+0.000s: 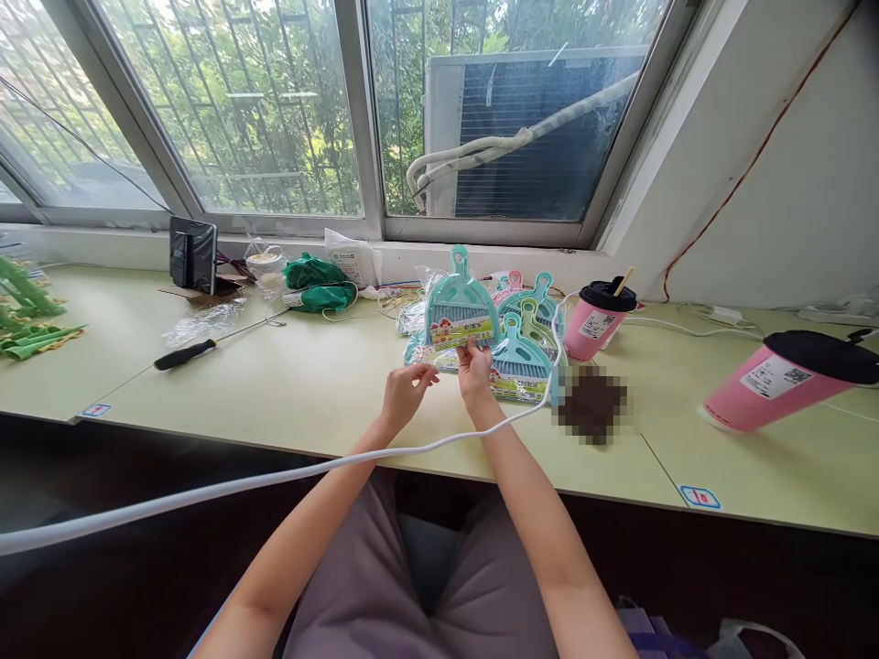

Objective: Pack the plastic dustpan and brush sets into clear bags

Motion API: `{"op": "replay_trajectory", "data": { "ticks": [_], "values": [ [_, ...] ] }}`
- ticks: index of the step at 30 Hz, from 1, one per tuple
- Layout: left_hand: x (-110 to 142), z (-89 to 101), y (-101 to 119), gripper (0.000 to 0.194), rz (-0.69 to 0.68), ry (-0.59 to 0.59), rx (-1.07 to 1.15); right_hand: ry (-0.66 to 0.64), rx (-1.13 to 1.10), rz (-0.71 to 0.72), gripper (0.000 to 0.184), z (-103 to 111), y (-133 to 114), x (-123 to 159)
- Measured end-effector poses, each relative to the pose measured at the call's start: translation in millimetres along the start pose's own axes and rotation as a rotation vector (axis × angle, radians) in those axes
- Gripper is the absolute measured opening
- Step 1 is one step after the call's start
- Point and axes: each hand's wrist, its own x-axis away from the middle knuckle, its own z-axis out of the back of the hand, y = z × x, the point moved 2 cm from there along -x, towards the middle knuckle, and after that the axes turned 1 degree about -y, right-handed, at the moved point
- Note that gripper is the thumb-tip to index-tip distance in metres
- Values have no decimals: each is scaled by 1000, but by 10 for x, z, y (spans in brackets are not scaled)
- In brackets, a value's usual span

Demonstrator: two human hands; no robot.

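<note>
My right hand (475, 368) grips the lower edge of a wrapped mint-green dustpan and brush set (461, 297), held up with its handle at the top. A yellow label runs across its lower part. Just left of the set, my left hand (410, 389) is closed, its fingers drawn together near the lower left corner; whether anything small is between them I cannot make out. Beside my right hand lies another mint dustpan and brush set (516, 357). More such sets, in green (530, 320) and pink (510, 280), are piled behind, partly hidden.
A white cable (275, 478) crosses in front of my forearms. Pink cups (591, 322) with black lids stand on the right. A blurred dark patch (591, 405) is nearer. Leftward lie a black-handled screwdriver (185, 354), green bundles (317, 282) and a propped-up tablet (193, 254).
</note>
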Motion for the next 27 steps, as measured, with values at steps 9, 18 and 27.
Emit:
{"op": "replay_trajectory", "data": {
  "ticks": [9,18,27],
  "values": [
    [-46,65,44,70,221,65,83,-3,-44,-12,30,-50,-7,58],
    [-349,103,-109,112,421,-21,512,24,64,-109,28,-27,110,67],
    [-308,9,-353,103,583,-5,483,72,343,-150,30,30,249,60]
  ]
}}
